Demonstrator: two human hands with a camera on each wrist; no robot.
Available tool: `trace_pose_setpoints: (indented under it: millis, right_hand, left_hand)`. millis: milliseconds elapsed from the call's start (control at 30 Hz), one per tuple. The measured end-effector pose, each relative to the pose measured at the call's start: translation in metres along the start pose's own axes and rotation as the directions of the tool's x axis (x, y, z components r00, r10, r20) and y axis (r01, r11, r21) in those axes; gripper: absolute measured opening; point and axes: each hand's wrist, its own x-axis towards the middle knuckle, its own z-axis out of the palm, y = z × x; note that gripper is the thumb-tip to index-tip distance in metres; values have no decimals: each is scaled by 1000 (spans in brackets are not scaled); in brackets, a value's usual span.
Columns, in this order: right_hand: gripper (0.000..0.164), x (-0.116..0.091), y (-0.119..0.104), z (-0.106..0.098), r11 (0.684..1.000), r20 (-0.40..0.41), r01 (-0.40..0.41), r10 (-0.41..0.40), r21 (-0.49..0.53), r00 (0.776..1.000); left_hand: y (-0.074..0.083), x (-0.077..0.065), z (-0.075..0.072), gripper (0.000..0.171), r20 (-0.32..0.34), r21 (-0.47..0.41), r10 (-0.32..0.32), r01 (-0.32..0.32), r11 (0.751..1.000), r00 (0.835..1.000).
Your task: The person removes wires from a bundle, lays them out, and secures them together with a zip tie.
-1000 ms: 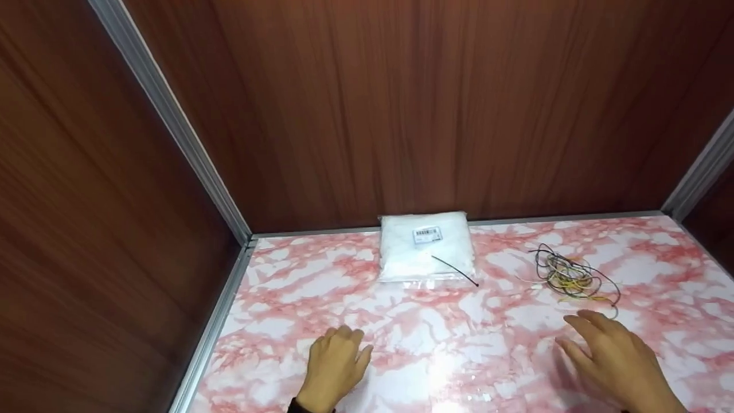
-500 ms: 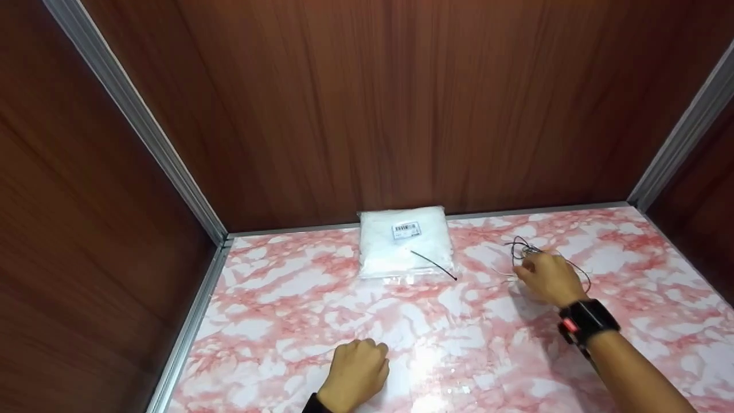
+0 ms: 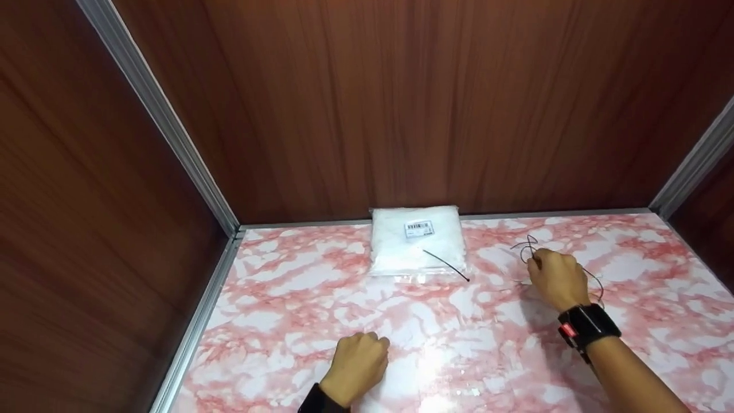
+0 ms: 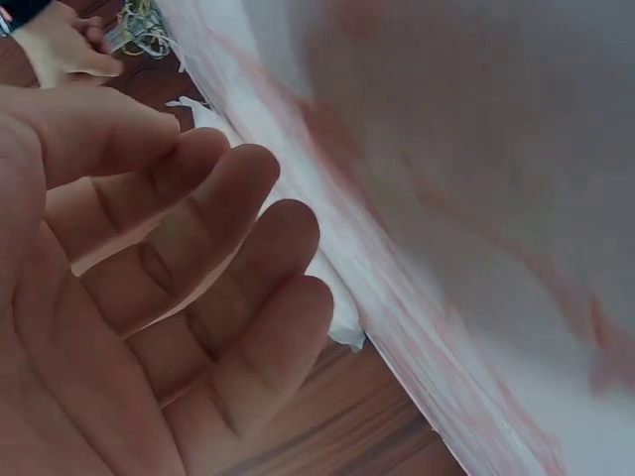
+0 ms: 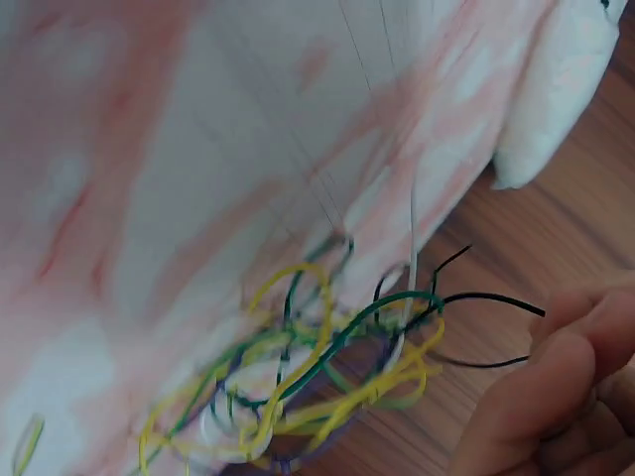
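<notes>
My right hand [image 3: 556, 278], with a black band on its wrist, is over the right part of the table. Its thumb and finger pinch a black wire [image 5: 496, 297] in the right wrist view. That wire runs into a tangle of yellow, green, white and dark wires [image 5: 387, 392]. From the head, the hand covers most of the tangle, and black loops [image 3: 530, 248] stick out beyond it. Nearer the front, my left hand [image 3: 358, 367] holds nothing. Its fingers curl loosely, and the left wrist view shows the bare palm [image 4: 69, 357].
A clear bag of white material [image 3: 395, 241] with a barcode label [image 3: 420, 229] lies against the back wooden panel [image 3: 401, 115]. Across its front lies a thin black strip [image 3: 447, 265] with a small head at one end. Metal profiles [image 3: 172, 126] edge the marbled table [image 3: 287, 298].
My right hand has reached forward from the table's front right to the tangle and taken a black wire. My left hand has shifted slightly right, its fingers more curled.
</notes>
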Motion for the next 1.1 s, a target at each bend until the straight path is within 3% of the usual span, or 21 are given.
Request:
trace_pose_setpoints:
  millis: [100, 200, 367, 500, 600, 733, 867, 967, 1100]
  right_hand:
    - [11, -7, 0, -8, 993, -106, 116, -114, 13, 988]
    - [16, -15, -1, -12, 973, -177, 231, -231, -21, 957]
    - [26, -30, -8, -8, 925, -212, 363, -380, -116, 900]
    - [28, -41, -18, 1, 900, -189, 414, -435, -138, 880]
    - [21, -46, -25, 8, 887, -176, 441, -460, -139, 870]
    - [7, -48, -29, 14, 873, -177, 470, -486, -129, 856]
    - [12, -50, -26, 15, 864, -158, 487, -503, -130, 850]
    - [14, -48, -19, 14, 872, -140, 465, -485, -153, 863]
    - [14, -43, -6, 11, 907, -134, 387, -410, -166, 902]
  left_hand:
    - [-2, 12, -1, 23, -67, 49, 10, -6, 999, 998]
    - [2, 38, -4, 20, -157, 90, 55, -41, 995, 986]
    - [32, 114, -17, 7, -220, 140, 182, -154, 978, 958]
    - [69, 167, -22, 13, -233, 198, 280, -236, 951, 931]
    - [90, 194, -17, 19, -165, 242, 304, -260, 935, 938]
    - [98, 208, -5, 17, -53, 243, 260, -240, 940, 964]
    - [94, 205, -2, 13, -49, 224, 234, -217, 950, 971]
    - [89, 202, -3, 8, -82, 220, 240, -218, 951, 967]
    - [84, 200, -5, 4, -101, 143, 217, -201, 969, 971]
